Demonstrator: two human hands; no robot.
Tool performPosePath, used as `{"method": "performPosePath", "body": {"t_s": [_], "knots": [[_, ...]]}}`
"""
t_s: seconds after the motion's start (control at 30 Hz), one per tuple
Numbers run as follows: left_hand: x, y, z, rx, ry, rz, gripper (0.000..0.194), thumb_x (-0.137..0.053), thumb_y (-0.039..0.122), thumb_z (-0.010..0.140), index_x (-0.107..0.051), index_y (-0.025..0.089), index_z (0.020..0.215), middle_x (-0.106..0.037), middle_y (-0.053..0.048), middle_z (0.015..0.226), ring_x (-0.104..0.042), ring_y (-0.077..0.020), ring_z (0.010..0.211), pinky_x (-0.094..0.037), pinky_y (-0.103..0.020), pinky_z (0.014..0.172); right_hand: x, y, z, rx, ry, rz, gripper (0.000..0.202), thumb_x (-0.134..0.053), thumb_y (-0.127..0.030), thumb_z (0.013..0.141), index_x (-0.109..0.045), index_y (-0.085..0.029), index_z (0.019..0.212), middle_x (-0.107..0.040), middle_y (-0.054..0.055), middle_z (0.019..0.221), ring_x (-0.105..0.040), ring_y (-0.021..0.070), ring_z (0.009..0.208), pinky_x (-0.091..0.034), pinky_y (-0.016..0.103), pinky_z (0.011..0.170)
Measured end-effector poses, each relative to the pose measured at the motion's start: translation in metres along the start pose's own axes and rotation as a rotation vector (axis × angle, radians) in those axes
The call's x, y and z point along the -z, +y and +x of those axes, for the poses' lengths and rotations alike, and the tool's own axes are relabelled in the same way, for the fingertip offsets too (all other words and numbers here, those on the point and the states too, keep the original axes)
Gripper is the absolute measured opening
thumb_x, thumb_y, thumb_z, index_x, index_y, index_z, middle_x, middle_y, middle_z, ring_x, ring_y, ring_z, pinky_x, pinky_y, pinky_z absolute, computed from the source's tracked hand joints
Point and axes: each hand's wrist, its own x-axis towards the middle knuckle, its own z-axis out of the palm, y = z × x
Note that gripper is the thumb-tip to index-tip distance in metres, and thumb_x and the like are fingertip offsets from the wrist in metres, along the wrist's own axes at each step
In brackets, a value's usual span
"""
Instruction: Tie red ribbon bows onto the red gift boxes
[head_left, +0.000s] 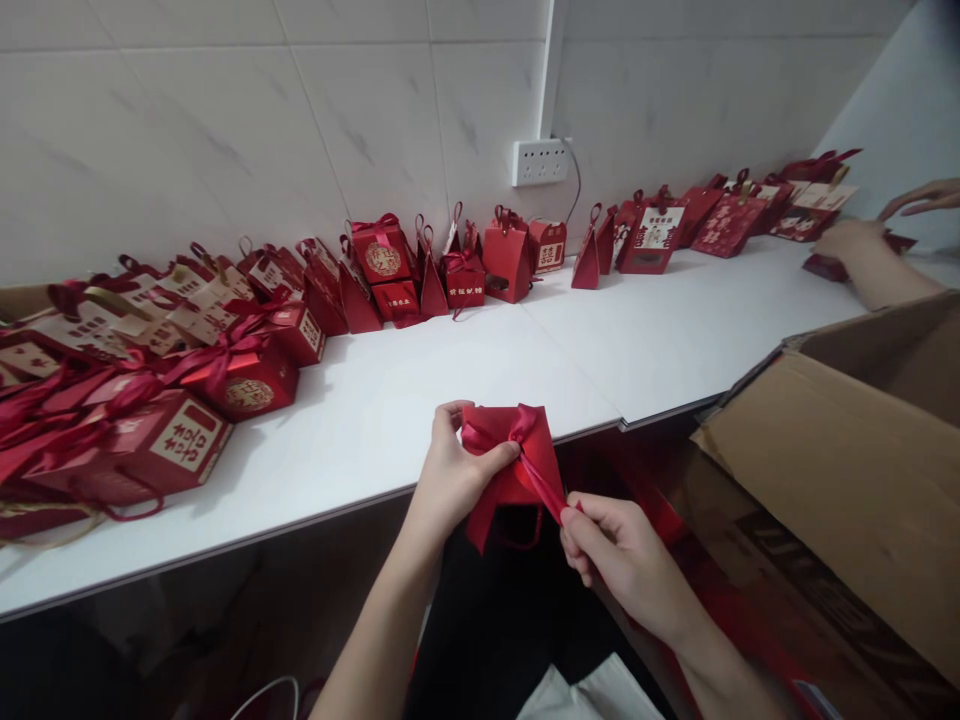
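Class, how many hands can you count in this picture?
4: left hand and right hand on the red box; two co-worker's hands at far right.

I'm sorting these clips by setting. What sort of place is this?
Probably a back room used for packing wedding favours: a white counter against a tiled wall, rows of red gift boxes, and an open cardboard carton beside it.
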Motion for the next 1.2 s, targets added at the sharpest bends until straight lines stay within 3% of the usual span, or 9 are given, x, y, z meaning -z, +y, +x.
{"method": "performPosePath", "body": {"t_s": [0.17,0.4,0.53,0.63,0.7,0.8,0.87,1.0,1.2], "knots": [[-0.001,-0.003,0.000,-0.019,-0.016,-0.013,0.048,-0.072,0.030,0.066,-0.044,0.020,0.103,-0.057,-0.002,0.093,-0.059,-0.0149,0.080,-0.047,-0.028,0.073,0.000,-0.004,-0.001,0.062,-0.024,0.021,0.038,-0.042,-0.038,0.086,-0.042,-0.018,0.054,-0.046,-0.002,0.053,-0.042,0.0081,0.046,-0.033,0.021,0.045],[0.000,-0.004,0.002,0.005,-0.020,-0.006,0.050,-0.074,0.031,0.064,-0.045,0.021,0.103,-0.058,-0.003,0.097,-0.059,-0.0168,0.083,-0.048,-0.030,0.074,0.007,0.004,0.004,0.129,-0.089,0.068,0.031,-0.042,-0.035,0.085,-0.055,-0.016,0.063,-0.042,-0.004,0.049,-0.043,0.0104,0.046,-0.035,0.023,0.048],[-0.001,-0.002,0.000,0.019,-0.032,-0.005,0.051,-0.073,0.031,0.064,-0.043,0.021,0.105,-0.059,-0.002,0.093,-0.060,-0.0169,0.081,-0.048,-0.030,0.073,0.012,0.002,0.003,0.158,-0.162,-0.060,0.029,-0.043,-0.031,0.085,-0.057,-0.016,0.065,-0.043,-0.003,0.051,-0.040,0.0088,0.043,-0.030,0.022,0.044],[-0.001,0.000,0.000,-0.001,-0.016,0.020,0.051,-0.072,0.031,0.066,-0.042,0.020,0.107,-0.056,-0.005,0.100,-0.059,-0.0186,0.088,-0.048,-0.033,0.077,0.022,-0.003,0.007,0.192,-0.222,-0.167,0.034,-0.043,-0.033,0.085,-0.052,-0.017,0.057,-0.048,-0.001,0.056,-0.045,0.0100,0.048,-0.034,0.022,0.046],[-0.001,0.001,0.001,-0.027,-0.007,0.032,0.056,-0.071,0.031,0.066,-0.040,0.021,0.111,-0.053,-0.008,0.109,-0.057,-0.0204,0.096,-0.047,-0.034,0.082,0.029,-0.009,0.016,0.248,-0.132,-0.183,0.040,-0.042,-0.038,0.087,-0.047,-0.018,0.054,-0.048,-0.001,0.056,-0.047,0.0109,0.050,-0.036,0.023,0.049],[0.001,0.002,0.001,-0.075,-0.043,0.030,0.061,-0.072,0.029,0.066,-0.037,0.024,0.115,-0.049,-0.008,0.116,-0.054,-0.0210,0.104,-0.046,-0.035,0.086,0.032,-0.021,0.039,0.297,0.184,-0.206,0.038,-0.039,-0.047,0.089,-0.047,-0.019,0.064,-0.047,-0.003,0.058,-0.048,0.0111,0.051,-0.039,0.023,0.051],[0.002,0.002,0.001,-0.114,-0.068,0.028,0.057,-0.071,0.028,0.066,-0.039,0.024,0.113,-0.049,-0.007,0.115,-0.054,-0.0200,0.103,-0.045,-0.034,0.086,0.028,-0.030,0.056,0.312,0.303,-0.317,0.032,-0.045,-0.049,0.086,-0.050,-0.020,0.073,-0.051,-0.002,0.065,-0.051,0.0124,0.058,-0.041,0.024,0.055],[0.003,0.001,0.001,-0.167,-0.072,0.044,0.041,-0.069,0.029,0.068,-0.046,0.022,0.101,-0.053,-0.004,0.106,-0.055,-0.0181,0.095,-0.044,-0.033,0.085,0.015,-0.037,0.073,0.360,0.354,-0.515,0.022,-0.061,-0.042,0.076,-0.053,-0.022,0.081,-0.052,-0.001,0.073,-0.052,0.0148,0.066,-0.043,0.026,0.063],[0.002,-0.001,-0.004,-0.286,-0.046,0.013,0.017,-0.063,0.025,0.075,-0.054,0.019,0.089,-0.055,-0.009,0.111,-0.047,-0.0230,0.117,-0.038,-0.035,0.094,0.009,-0.021,0.073,0.436,0.405,-0.378,0.018,-0.060,-0.036,0.075,-0.052,-0.021,0.069,-0.053,0.002,0.076,-0.052,0.0164,0.069,-0.045,0.029,0.065]]}}
